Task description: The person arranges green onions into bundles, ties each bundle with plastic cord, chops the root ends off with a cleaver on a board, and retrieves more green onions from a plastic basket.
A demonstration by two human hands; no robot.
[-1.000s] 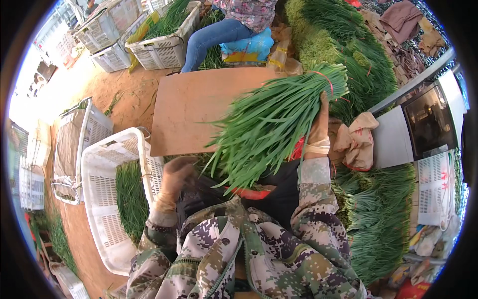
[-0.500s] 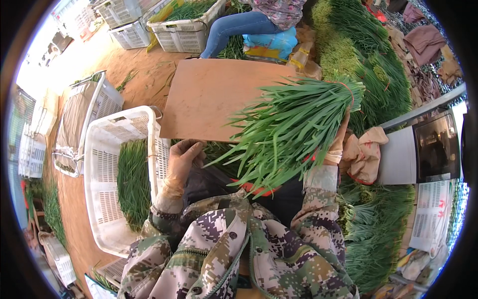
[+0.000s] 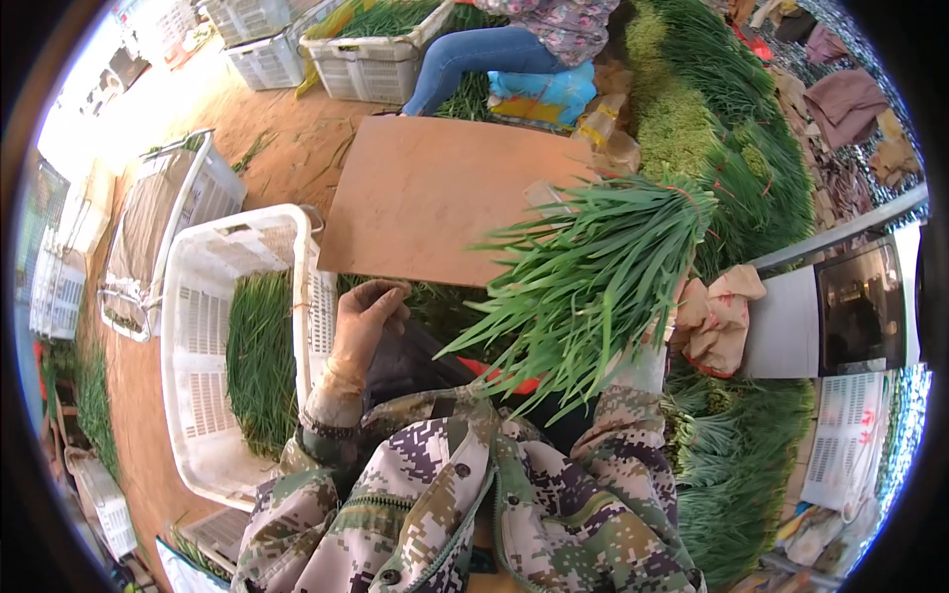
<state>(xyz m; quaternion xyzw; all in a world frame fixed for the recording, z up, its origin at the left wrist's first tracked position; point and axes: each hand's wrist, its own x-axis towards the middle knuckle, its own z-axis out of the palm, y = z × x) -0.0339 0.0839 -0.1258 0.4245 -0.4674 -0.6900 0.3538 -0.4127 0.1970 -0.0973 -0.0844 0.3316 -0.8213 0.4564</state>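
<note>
My right hand (image 3: 679, 295) holds up a bunch of garlic chives (image 3: 593, 277), its long flat green leaves fanning down and to the left. A red band (image 3: 682, 194) wraps the bunch near its stem end. Leaves cover most of that hand. My left hand (image 3: 368, 318) is closed, fingers curled and thumb against them, just below the near edge of a brown board (image 3: 445, 193). Whether anything small is pinched there is hidden. The chives overlap the board's right side, where a small clear piece (image 3: 546, 196) lies.
A white crate (image 3: 183, 346) with chives (image 3: 262, 366) stands at my left. Piles of chives lie at right, far (image 3: 736, 128) and near (image 3: 741, 474). A person in jeans (image 3: 484, 59) sits beyond the board. Crumpled brown paper (image 3: 727, 311) and a scale-like device (image 3: 860, 306) sit at right.
The bunch of chives has come slightly down and toward me with my right hand, which is now more hidden. My left hand stays near the board edge. The view has shifted slightly.
</note>
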